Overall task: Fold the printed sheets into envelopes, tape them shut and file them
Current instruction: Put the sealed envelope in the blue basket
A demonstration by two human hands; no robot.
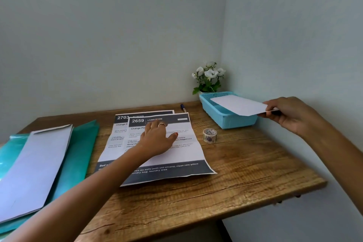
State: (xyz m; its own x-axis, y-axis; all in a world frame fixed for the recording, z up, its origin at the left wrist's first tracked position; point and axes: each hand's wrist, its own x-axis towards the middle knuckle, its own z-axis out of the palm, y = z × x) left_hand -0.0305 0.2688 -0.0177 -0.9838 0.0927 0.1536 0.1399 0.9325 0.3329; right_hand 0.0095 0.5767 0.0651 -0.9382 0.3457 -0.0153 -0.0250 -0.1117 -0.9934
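Fingers of the left hand lie spread flat on the top printed sheet, headed "2659 Living Room", at mid-desk. Beyond a washi tape roll, the right hand pinches a folded white envelope over the blue basket.

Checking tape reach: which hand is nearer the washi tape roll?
Left. The left hand rests on the sheet marked 2659, just left of the washi tape roll. The right hand holds a folded white paper over the blue basket, farther right.
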